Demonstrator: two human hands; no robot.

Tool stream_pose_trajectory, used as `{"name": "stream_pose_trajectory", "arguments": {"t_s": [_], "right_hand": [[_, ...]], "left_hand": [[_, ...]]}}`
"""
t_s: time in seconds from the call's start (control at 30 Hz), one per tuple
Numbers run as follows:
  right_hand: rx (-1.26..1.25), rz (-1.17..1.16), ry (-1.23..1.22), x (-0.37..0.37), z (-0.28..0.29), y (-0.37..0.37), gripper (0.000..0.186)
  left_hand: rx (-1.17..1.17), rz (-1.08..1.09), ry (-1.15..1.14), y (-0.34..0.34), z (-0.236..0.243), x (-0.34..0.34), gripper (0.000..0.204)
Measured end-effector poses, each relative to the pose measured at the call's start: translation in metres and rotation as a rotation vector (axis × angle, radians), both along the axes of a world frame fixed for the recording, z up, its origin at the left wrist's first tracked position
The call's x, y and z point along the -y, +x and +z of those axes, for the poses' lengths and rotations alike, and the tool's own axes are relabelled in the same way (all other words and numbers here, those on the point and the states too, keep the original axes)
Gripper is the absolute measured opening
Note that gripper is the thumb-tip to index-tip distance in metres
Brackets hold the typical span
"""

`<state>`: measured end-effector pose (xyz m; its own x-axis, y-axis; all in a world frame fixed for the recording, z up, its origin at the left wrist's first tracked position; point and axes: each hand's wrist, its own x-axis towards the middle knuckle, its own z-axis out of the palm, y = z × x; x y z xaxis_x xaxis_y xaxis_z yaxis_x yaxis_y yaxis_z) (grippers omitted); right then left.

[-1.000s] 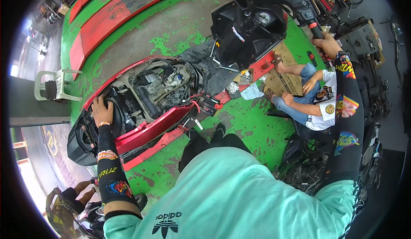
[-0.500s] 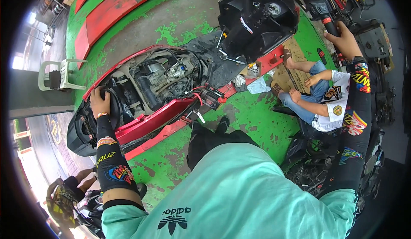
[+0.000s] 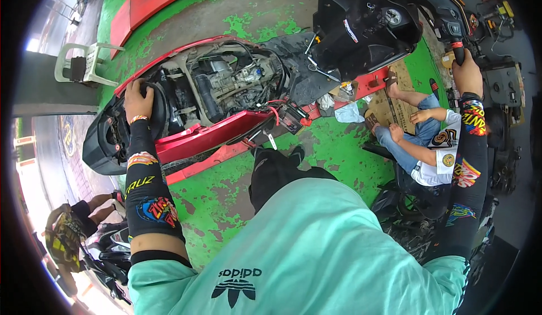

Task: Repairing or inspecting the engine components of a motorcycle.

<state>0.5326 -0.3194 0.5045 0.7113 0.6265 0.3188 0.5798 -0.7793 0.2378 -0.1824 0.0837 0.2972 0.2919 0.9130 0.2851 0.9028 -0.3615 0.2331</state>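
A scooter with its seat off and red side panels (image 3: 212, 137) stands crosswise before me, its engine (image 3: 231, 81) exposed. My left hand (image 3: 138, 100) is at the rear end, fingers bent over the black rear part (image 3: 160, 107) beside the red panel. Far to the right, my right hand (image 3: 468, 79) is closed around the black handlebar grip (image 3: 459, 54). Between the bar and the engine is the black front shield (image 3: 361, 30). A battery (image 3: 292, 120) with red leads sits at the near side of the scooter.
A seated person (image 3: 432, 140) in a white shirt is close by on the right, beside a cardboard sheet (image 3: 398, 109). Tools and rags (image 3: 349, 112) lie by the footboard. A plastic chair (image 3: 84, 64) stands far left. Another person (image 3: 70, 224) is at the lower left, near a motorcycle (image 3: 110, 250).
My right hand has closed more fully around the handlebar grip, its fingers less spread than before. My left hand stays at the scooter's rear. The whole view has shifted slightly.
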Motion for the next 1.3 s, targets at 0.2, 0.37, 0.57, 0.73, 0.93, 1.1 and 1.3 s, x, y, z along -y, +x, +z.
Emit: {"name": "stream_pose_trajectory", "arguments": {"t_s": [0.2, 0.37, 0.57, 0.73, 0.93, 1.1, 1.3], "right_hand": [[-0.124, 0.136, 0.016, -0.001, 0.022, 0.002, 0.06], [-0.506, 0.007, 0.153, -0.009, 0.018, 0.012, 0.054], [-0.21, 0.076, 0.118, -0.011, 0.006, 0.007, 0.053], [-0.207, 0.015, 0.097, -0.012, 0.007, 0.003, 0.052], [-0.184, -0.028, 0.063, -0.014, 0.009, 0.005, 0.051], [-0.216, -0.021, 0.082, -0.015, 0.01, 0.0, 0.051], [-0.218, -0.041, 0.063, -0.015, 0.011, -0.002, 0.052]], "left_hand": [[-0.007, 0.018, 0.015, 0.002, 0.005, 0.003, 0.035], [0.035, 0.023, -0.006, 0.002, 0.005, 0.005, 0.035], [0.039, 0.037, -0.036, 0.003, 0.007, 0.004, 0.035], [-0.012, 0.057, 0.018, 0.005, 0.007, 0.006, 0.033], [0.026, 0.023, 0.029, 0.006, 0.008, 0.006, 0.031], [0.023, 0.035, 0.015, 0.007, 0.008, 0.006, 0.031], [0.019, 0.024, 0.036, 0.008, 0.008, 0.006, 0.03]]}}
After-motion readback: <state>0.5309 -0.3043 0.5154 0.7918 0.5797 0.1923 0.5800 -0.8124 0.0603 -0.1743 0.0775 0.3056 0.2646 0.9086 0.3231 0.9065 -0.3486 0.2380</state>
